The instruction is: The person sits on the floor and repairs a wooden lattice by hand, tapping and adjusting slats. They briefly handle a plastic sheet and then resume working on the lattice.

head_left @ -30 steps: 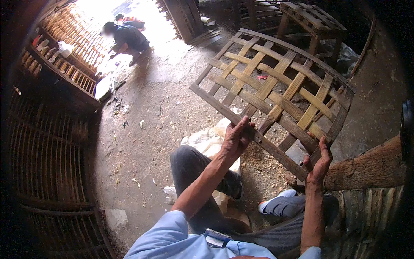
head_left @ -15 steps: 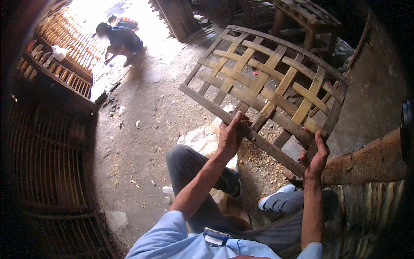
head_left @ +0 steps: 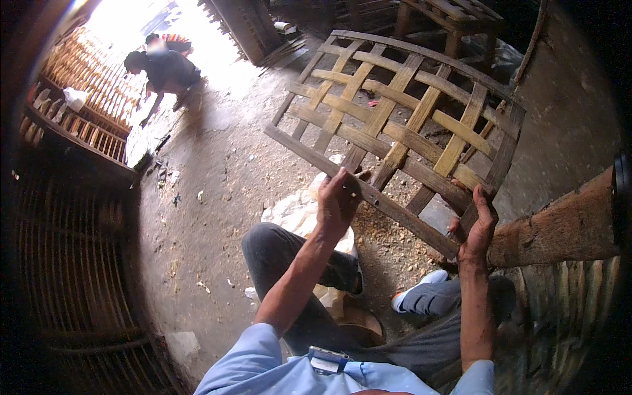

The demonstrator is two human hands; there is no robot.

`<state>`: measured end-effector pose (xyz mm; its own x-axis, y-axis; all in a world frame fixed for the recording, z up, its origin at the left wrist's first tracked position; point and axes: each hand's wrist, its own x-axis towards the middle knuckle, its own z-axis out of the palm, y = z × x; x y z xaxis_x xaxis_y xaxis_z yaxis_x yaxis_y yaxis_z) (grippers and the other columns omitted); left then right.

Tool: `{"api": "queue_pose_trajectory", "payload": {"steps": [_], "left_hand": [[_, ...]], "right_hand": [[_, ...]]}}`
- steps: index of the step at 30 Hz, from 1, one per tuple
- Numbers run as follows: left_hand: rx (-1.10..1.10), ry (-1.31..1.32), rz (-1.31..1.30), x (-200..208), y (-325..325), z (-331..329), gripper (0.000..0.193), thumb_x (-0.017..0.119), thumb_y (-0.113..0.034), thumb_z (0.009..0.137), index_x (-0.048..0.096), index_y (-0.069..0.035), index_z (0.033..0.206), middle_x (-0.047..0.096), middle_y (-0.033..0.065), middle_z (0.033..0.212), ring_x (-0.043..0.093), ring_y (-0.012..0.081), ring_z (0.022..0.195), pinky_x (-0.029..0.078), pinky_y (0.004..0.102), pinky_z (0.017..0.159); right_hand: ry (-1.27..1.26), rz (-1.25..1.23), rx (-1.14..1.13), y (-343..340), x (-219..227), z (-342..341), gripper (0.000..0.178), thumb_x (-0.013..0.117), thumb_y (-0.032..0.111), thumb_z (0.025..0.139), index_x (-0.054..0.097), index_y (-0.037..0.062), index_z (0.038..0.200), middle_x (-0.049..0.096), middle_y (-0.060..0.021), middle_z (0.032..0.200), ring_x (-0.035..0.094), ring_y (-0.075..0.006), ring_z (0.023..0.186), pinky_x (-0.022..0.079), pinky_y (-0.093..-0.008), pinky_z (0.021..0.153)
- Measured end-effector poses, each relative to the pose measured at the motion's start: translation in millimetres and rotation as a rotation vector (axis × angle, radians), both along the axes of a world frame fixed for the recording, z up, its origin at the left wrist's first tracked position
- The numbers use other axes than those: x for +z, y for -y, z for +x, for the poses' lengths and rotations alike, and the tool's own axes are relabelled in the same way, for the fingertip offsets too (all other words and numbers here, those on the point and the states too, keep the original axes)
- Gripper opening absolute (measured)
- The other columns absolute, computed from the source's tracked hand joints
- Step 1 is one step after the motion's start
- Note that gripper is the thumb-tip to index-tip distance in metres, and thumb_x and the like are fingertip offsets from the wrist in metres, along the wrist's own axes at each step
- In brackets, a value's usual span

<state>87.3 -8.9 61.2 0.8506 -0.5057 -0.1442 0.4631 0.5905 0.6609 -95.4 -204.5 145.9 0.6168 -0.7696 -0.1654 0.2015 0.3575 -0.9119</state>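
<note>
A framed panel of woven wooden slats is held up in front of me, tilted, its weave showing wide square gaps. My left hand grips the near rail of the frame around its middle, with the thumb on top and the other fingers partly hidden. At the near right corner, my right hand is closed around the frame, its thumb pointing up along the edge and some fingers behind the slats. Wood chips lie on the floor beneath the panel.
A pale crumpled sheet lies by my left knee. To the right is a thick log. A slatted wooden stool stands at the back right. Two people crouch near the bright opening. A slatted wall runs along the left.
The panel has shifted slightly left and tilted a little, still in both hands. My left hand has turned on the rail. The far person's arm now reaches toward the ground.
</note>
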Motion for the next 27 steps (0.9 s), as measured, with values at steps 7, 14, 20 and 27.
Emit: {"api": "queue_pose_trajectory", "payload": {"steps": [7, 14, 20, 27], "left_hand": [[-0.055, -0.142, -0.088, 8, 8, -10, 0.035, 0.063, -0.041, 0.098, 0.057, -0.006, 0.103, 0.064, 0.0051, 0.086, 0.066, 0.0205, 0.092, 0.052, 0.0316, 0.084], [-0.125, -0.029, -0.142, -23, -13, 21, 0.032, 0.058, -0.036, 0.102, 0.060, -0.005, 0.104, 0.062, 0.0079, 0.091, 0.062, 0.0210, 0.091, 0.049, 0.0371, 0.088], [-0.105, -0.023, -0.034, 11, 2, 3, 0.044, 0.060, -0.045, 0.099, 0.057, -0.003, 0.110, 0.065, 0.0096, 0.093, 0.067, 0.0263, 0.097, 0.051, 0.0442, 0.093], [0.054, -0.074, -0.186, 10, -27, 29, 0.043, 0.060, -0.036, 0.098, 0.058, -0.001, 0.123, 0.067, 0.0129, 0.112, 0.064, 0.0249, 0.109, 0.051, 0.0427, 0.100]], "right_hand": [[0.003, -0.007, 0.007, 2, 0, -3, 0.036, 0.061, 0.036, 0.099, 0.064, 0.0053, 0.119, 0.073, -0.0100, 0.108, 0.065, -0.0105, 0.071, 0.044, -0.0250, 0.042], [-0.001, -0.056, -0.014, 2, -2, -1, 0.039, 0.060, 0.039, 0.099, 0.069, 0.0036, 0.113, 0.074, -0.0077, 0.103, 0.064, -0.0137, 0.065, 0.045, -0.0260, 0.040], [-0.039, -0.022, 0.026, 7, -2, -7, 0.037, 0.058, 0.036, 0.101, 0.066, 0.0034, 0.115, 0.074, -0.0105, 0.106, 0.063, -0.0114, 0.062, 0.043, -0.0259, 0.040], [-0.036, -0.004, 0.008, 5, -2, -4, 0.039, 0.060, 0.037, 0.100, 0.064, 0.0039, 0.120, 0.073, -0.0128, 0.112, 0.065, -0.0120, 0.064, 0.045, -0.0260, 0.040]]}}
